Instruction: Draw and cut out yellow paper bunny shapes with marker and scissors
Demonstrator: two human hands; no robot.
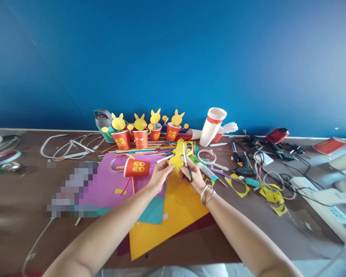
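Between my two hands is a piece of yellow paper (177, 158), partly cut. My left hand (161, 171) pinches its left edge. In my right hand (193, 174) is a pair of scissors (185, 153), its dark handles in the fingers and its blades pointing away across the paper. Below them lies an orange-yellow sheet (173, 215). To the left, a red paper cup (137, 167) rests on its side on a purple sheet (103, 184). Behind, several red cups (121, 140) stand with yellow eared heads (118, 123) on top.
A stack of white paper cups (212, 129) leans near the blue wall. Glue guns (244, 166), tangled cables and a power strip (325, 207) crowd the right side. Yellow offcuts (238, 184) lie there too. White cable (70, 148) and a bottle (102, 123) are at the left.
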